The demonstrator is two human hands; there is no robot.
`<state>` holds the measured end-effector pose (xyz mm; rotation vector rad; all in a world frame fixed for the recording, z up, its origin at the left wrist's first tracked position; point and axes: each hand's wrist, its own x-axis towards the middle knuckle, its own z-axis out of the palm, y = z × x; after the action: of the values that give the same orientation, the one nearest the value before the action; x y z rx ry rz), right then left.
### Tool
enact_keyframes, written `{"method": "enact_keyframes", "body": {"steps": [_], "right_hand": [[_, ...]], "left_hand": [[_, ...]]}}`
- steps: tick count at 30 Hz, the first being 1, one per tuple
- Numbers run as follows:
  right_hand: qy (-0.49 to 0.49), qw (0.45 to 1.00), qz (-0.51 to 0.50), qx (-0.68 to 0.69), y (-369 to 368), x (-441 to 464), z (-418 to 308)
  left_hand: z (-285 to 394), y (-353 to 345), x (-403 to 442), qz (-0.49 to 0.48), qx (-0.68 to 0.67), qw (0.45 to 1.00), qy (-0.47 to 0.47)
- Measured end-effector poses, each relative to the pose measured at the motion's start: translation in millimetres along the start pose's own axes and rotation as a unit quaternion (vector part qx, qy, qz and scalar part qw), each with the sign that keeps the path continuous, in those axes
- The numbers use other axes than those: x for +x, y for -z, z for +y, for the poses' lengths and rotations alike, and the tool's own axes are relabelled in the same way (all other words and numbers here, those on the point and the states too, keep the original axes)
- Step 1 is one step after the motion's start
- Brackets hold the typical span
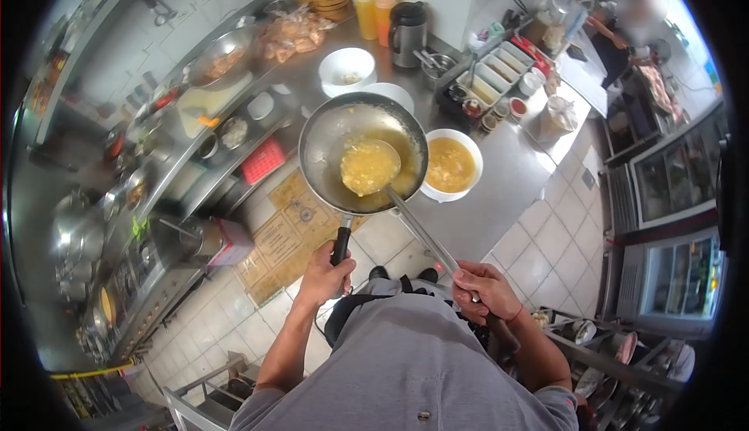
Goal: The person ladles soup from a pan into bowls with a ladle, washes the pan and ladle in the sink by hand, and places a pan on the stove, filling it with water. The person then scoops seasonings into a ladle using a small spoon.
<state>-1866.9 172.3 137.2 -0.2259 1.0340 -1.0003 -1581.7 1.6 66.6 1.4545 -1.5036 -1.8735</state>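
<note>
My left hand [325, 276] is closed around the black handle of a wok [316, 142], which is held up over the edge of the steel counter. In my right hand [485, 292] is the long metal handle of a ladle [429, 240]. The ladle's bowl lies inside the wok, full of yellow soup [369, 167] with pale bits in it. More yellowish liquid covers part of the wok's bottom. Just right of the wok stands a white bowl [477, 167] filled with similar soup. Behind the wok are another white bowl [347, 55] and a white plate [396, 94], partly covered.
Sauce bottles [367, 14] and a thermal jug [407, 33] stand at the back. A condiment rack [491, 80] sits on the counter's right. Shelves with a metal bowl [222, 55] run along the left. A person [616, 45] stands at the far right.
</note>
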Motion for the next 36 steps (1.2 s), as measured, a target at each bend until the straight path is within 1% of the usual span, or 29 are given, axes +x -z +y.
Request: {"method": "enact_keyframes", "body": {"steps": [4, 8, 10, 14, 16, 18, 20, 21, 23, 26, 28, 29, 30, 32, 33, 35, 36], "right_hand": [[0.025, 0.999, 0.036, 0.014, 4.0, -13.9, -7.7], [0.046, 0.997, 0.056, -0.009, 13.7, -20.0, -11.5], [0.053, 0.997, 0.055, -0.022, 16.2, -18.1, -13.9], [0.054, 0.997, 0.059, 0.003, 21.3, -18.7, -16.6], [0.051, 0.996, 0.069, 0.019, 24.2, -17.9, -11.4], [0.047, 0.995, 0.082, -0.011, 34.5, -23.7, -8.4], [0.042, 0.995, 0.073, 0.054, 29.6, -34.6, -15.2], [0.055, 0.995, 0.05, 0.065, 33.9, -37.3, -13.6], [0.071, 0.993, 0.06, 0.066, 39.4, -43.0, -14.4], [0.076, 0.993, 0.067, 0.059, 42.7, -50.5, -11.8], [0.093, 0.99, 0.101, 0.042, 46.9, -50.7, -9.1], [0.098, 0.987, 0.124, 0.024, 51.0, -48.4, -5.2], [0.075, 0.991, 0.106, 0.024, 55.2, -46.4, 0.8], [0.116, 0.978, 0.169, -0.031, 62.8, -37.7, 10.4], [0.103, 0.982, 0.153, -0.034, 65.0, -32.4, 14.0], [0.137, 0.973, 0.184, -0.011, 69.8, -23.6, 19.4], [0.136, 0.974, 0.181, -0.01, 71.2, -18.6, 23.6]], "left_hand": [[3.6, -10.0, 7.0, -0.017, 0.028, 0.999, -0.001], [5.9, -19.3, 14.5, -0.028, 0.041, 0.999, -0.012], [10.3, -19.1, 15.6, -0.027, 0.051, 0.998, -0.016], [8.1, -22.2, 20.2, -0.045, 0.05, 0.998, 0.001], [1.8, -21.2, 21.4, -0.053, 0.04, 0.998, -0.024], [6.1, -26.6, 19.0, -0.038, 0.073, 0.996, -0.039], [-0.1, -23.8, 24.9, -0.044, 0.065, 0.997, -0.019], [-5.7, -21.8, 26.6, -0.051, 0.042, 0.998, -0.019], [0.0, -22.8, 30.6, -0.06, 0.02, 0.998, -0.017], [3.6, -20.6, 24.9, -0.042, 0.006, 0.999, -0.001], [4.9, -17.4, 27.1, -0.019, 0.028, 0.999, -0.014], [7.8, -13.8, 27.1, -0.025, 0.039, 0.999, 0.005], [10.5, -12.4, 26.9, -0.021, 0.044, 0.999, 0.004], [6.3, -6.9, 21.8, 0.011, 0.048, 0.999, 0.019], [5.3, -6.5, 21.9, 0.011, 0.042, 0.999, 0.008], [7.3, -4.5, 23.0, 0.011, 0.036, 0.999, -0.012], [7.9, -3.7, 22.8, 0.01, 0.049, 0.999, -0.014]]}}
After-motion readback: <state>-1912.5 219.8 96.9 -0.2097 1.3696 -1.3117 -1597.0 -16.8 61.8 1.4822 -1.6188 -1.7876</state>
